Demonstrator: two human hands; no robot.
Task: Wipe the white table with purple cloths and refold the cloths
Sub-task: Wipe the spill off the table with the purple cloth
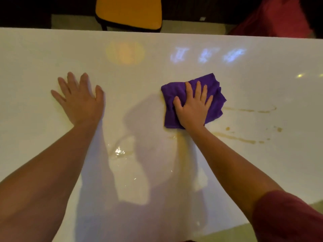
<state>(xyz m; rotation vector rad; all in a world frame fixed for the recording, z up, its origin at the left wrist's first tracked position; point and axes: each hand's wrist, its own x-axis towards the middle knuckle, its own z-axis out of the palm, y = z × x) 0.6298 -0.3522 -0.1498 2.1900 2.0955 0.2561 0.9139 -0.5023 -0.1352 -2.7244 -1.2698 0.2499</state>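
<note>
A purple cloth (212,88), loosely folded and crumpled, lies on the glossy white table (31,55) right of centre. My right hand (191,107) presses flat on the cloth with fingers spread, covering its near middle. My left hand (78,99) rests palm down on the bare table at the left, fingers apart, holding nothing. Only one cloth is in view.
Brownish liquid streaks (250,110) and drops (279,129) mark the table right of the cloth. A wet patch (120,151) shines near the middle front. Beyond the far edge stand a yellow chair (129,11) and a person in red (277,16).
</note>
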